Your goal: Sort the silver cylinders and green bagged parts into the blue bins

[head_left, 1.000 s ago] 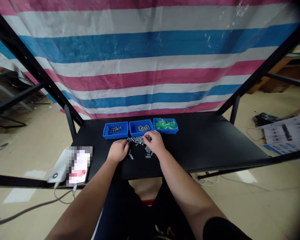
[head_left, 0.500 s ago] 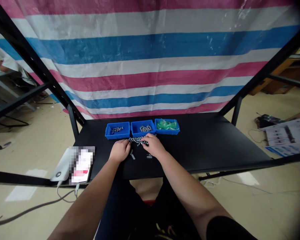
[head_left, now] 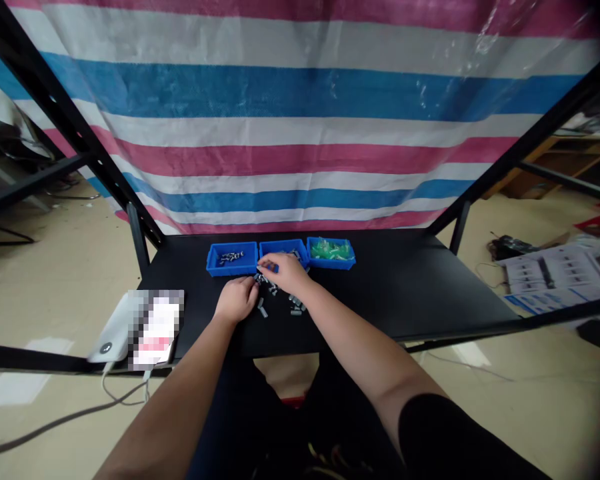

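My left hand (head_left: 237, 299) rests on the black table with its fingers curled at the left edge of a loose pile of small grey metal parts (head_left: 273, 289); whatever it may hold is hidden. Over the front of the middle blue bin (head_left: 283, 243), my right hand (head_left: 284, 270) has thumb and fingers pinched together, pointing left. Anything at its fingertips is too small to name. The left blue bin (head_left: 233, 269) contains several small shiny metal pieces (head_left: 231, 257). Grey parts in the middle bin are partly covered by my right hand.
The right blue bin (head_left: 331, 263) holds green and clear plastic pieces (head_left: 331, 249). A white power bank (head_left: 114, 333) and a lit phone (head_left: 157, 333) with cables lie at the table's left front corner. Black frame posts and a striped sheet (head_left: 290, 160) enclose the table (head_left: 405, 287).
My right hand has lifted off the pile and moved left and away from me, towards the gap between the left and middle bins. My left hand stays at the pile. The view has shifted slightly.
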Demonstrator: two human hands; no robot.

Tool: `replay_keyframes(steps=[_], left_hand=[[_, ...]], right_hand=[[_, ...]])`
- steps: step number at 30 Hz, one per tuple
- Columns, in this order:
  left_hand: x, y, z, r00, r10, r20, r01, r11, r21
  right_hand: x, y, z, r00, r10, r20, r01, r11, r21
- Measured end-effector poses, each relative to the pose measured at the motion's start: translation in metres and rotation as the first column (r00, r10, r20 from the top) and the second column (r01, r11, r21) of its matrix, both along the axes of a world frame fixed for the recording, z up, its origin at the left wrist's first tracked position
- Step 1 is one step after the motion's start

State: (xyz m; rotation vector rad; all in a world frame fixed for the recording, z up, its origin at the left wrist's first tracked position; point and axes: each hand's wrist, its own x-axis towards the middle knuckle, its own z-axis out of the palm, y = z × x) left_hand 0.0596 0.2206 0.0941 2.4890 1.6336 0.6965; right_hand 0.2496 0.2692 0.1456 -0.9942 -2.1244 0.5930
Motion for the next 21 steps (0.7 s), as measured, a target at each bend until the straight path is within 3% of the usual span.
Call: replay_keyframes(steps=[3,5,12,16,19,21], left_hand=[[0.0,-0.001,0.002,1.0,0.004,0.015,-0.004,1.0,-0.005],[0.0,-0.002,0.004,1.0,0.003,0.023,-0.003,1.0,-0.013],[-0.001,-0.002,0.005,0.997,0.015,0.071,-0.011,0.999,-0.051],[-0.002,-0.005,0.006,0.991,-0.013,0.133,0.022,0.998,-0.061],[-0.001,-0.008,0.01,0.981,-0.083,0.177,0.092,0.995,-0.044],[0.002,-0.009,0.011,0.973,-0.124,0.195,0.131,0.991,-0.022]], right_hand=[[-0.017,0.012,0.004,0.992,-0.117,-0.052,0.115,0.993,-0.027],[-0.014,0.014,0.001,0.985,-0.171,-0.025,0.171,0.985,-0.013],[0.07,-0.022,-0.036,0.96,-0.262,-0.098,0.269,0.96,0.072],[0.11,-0.038,-0.058,0.881,-0.409,-0.237,0.407,0.911,-0.06],[0.118,-0.034,-0.067,0.755,-0.551,-0.355,0.519,0.833,-0.191],[0.118,-0.029,-0.069,0.731,-0.572,-0.372,0.527,0.82,-0.224]])
